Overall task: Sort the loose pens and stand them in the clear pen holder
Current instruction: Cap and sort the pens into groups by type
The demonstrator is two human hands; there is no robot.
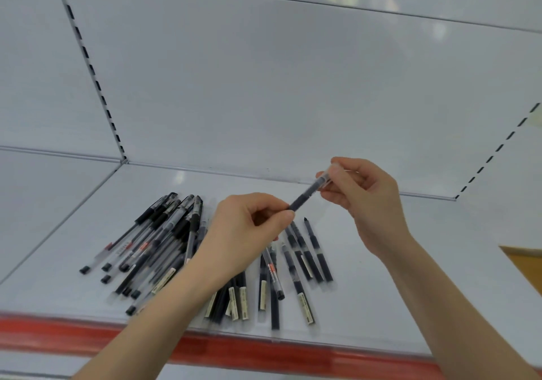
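A black pen with a clear cap [308,193] is held in the air between both hands, slanting up to the right. My left hand [249,227] pinches its lower, dark end. My right hand [363,197] pinches the clear cap end. Below them, several loose pens lie on the white shelf [381,306]: a fanned pile of clear-barrelled pens with black caps [152,241] on the left, and dark pens with pale labels [305,262] in the middle. No clear pen holder is in view.
The shelf has a red strip along its front edge [234,347] and a white back panel [264,100] with slotted uprights at left and right. A brown surface [528,265] shows past the shelf's right end.
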